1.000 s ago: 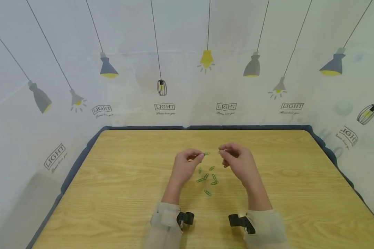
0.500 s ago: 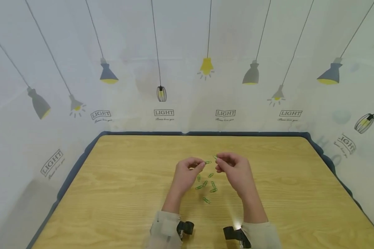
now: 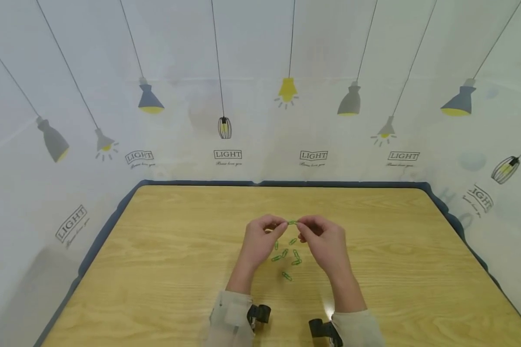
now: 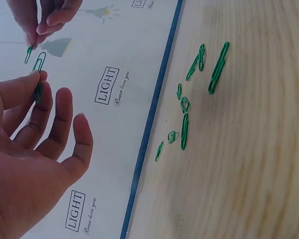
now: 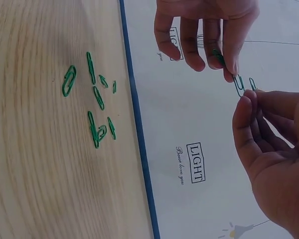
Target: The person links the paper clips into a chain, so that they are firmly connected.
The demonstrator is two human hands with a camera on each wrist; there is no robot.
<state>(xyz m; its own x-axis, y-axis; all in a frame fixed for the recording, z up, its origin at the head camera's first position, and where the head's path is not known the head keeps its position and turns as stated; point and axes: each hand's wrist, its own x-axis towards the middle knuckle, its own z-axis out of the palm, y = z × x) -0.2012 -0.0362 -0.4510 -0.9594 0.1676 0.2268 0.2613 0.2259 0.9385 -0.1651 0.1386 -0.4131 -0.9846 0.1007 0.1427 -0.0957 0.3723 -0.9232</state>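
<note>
Between thumb and fingertips my left hand pinches a green paper clip, whose wire loop sticks out past the fingers. Opposite it, my right hand pinches a second green paper clip; most of that clip is hidden by the fingertips. Both hands are raised over the table, fingertips almost meeting in the head view. The two clips lie close beside each other, ends overlapping in the head view. In the left wrist view the other fingers of the left hand are loosely bent.
Several loose green paper clips lie scattered on the wooden table below and in front of the hands. A dark blue edge borders the table, and a white curtain printed with lamps stands behind and at both sides.
My right hand has moved left toward the left hand, bringing its paper clip up to the other one. The left hand keeps its pinch. The head view has tilted slightly.
</note>
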